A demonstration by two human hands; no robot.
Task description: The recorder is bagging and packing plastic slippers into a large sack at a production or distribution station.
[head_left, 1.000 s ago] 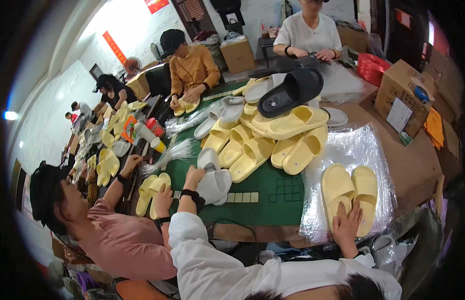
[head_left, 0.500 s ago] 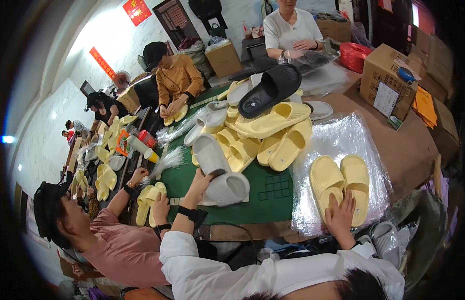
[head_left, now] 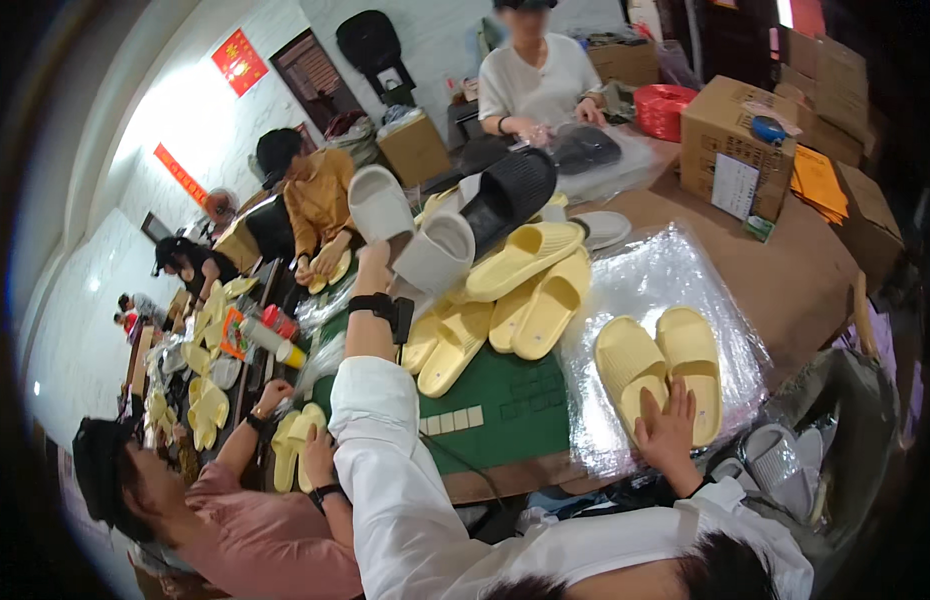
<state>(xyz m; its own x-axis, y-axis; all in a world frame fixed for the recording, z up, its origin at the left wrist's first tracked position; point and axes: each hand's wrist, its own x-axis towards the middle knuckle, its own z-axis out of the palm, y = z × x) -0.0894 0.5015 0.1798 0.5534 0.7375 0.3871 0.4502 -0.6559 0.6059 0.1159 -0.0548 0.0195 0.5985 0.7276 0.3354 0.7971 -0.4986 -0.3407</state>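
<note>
At the near right, the right hand (head_left: pixel 667 428) is spread open, its fingers resting over the heel ends of the yellow pair (head_left: pixel 625 350). That pair lies side by side on a shiny stack of clear plastic (head_left: pixel 730 310), soles down, straps at the far end. Both are plain pale yellow with ribbed straps and look clean and undented. Just left of the stack, a row of cream tiles (head_left: pixel 452 420) sits on the green mat (head_left: pixel 515 440).

Farther off and to the left, the left hand (head_left: pixel 373 262) appears closed around the grey slippers (head_left: pixel 437 255), though its fingers are mostly hidden. One grey slipper stands up behind the hand; the other tilts to its right. They look smooth, light grey and unwrapped, and are held up at the left side of the yellow pile (head_left: pixel 530 262). The step in hand seems to be handling this grey pair while the other hand steadies the yellow one; moving it safely would call for a firm hold on both slippers and clearance from the pile.

Beyond, a dark slipper (head_left: pixel 510 200) tops the heap, and across the table a co-worker in white (head_left: pixel 540 80) handles clear plastic.
</note>
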